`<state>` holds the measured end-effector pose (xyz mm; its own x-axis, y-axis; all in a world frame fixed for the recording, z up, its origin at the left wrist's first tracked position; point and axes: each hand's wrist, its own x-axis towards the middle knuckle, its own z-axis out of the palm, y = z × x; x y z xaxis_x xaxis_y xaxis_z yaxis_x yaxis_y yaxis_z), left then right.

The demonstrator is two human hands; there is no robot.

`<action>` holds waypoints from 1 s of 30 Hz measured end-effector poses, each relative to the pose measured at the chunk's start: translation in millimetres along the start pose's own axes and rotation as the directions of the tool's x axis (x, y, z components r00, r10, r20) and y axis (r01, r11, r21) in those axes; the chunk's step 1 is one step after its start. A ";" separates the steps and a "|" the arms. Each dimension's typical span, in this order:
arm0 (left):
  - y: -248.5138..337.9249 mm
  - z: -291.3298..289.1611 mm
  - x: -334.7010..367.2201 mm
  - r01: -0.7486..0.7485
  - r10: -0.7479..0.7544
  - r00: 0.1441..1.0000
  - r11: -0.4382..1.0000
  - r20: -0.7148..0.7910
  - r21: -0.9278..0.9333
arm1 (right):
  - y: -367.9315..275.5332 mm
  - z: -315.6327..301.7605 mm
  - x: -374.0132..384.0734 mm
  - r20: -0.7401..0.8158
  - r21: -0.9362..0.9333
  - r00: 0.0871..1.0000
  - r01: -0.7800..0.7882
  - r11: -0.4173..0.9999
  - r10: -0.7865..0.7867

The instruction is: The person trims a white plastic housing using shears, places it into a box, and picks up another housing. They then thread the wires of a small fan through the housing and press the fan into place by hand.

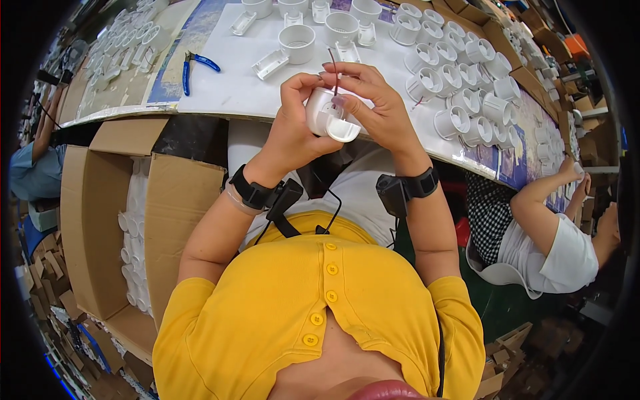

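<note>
A rounded white plastic housing (320,115) with a curved tab at its front is held up between my two hands, just over the near table edge. My left hand (292,130) is closed around its left side and underside. At its right, my right hand (381,110) has thumb and fingers closed around a thin dark red wire (333,67) that rises out of the housing. Fingers partly cover where the wire enters. Beyond my hands, a white cup-shaped part (297,44) stands on the table beside a small white rectangular part (271,65).
Blue-handled cutters (199,67) lie on the white table sheet (227,87) at left. Several white cylindrical parts (481,130) crowd the right side. An open cardboard box (180,220) with white parts sits at lower left. A co-worker (547,233) sits at right; another person (40,163) is at far left.
</note>
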<state>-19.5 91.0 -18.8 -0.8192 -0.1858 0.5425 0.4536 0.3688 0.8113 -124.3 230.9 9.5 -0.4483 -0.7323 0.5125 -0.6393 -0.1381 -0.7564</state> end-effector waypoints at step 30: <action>2.9 -4.8 0.4 0.027 -0.053 0.993 0.974 -0.109 -0.225 | -12.0 28.5 6.0 -0.183 0.593 0.937 -0.137 0.793 0.299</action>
<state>-16.8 87.6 -15.2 -0.7987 -0.3033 0.5197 0.4987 0.1496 0.8538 -101.5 209.1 10.1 -0.7249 -0.6055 0.3284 -0.0752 -0.4043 -0.9115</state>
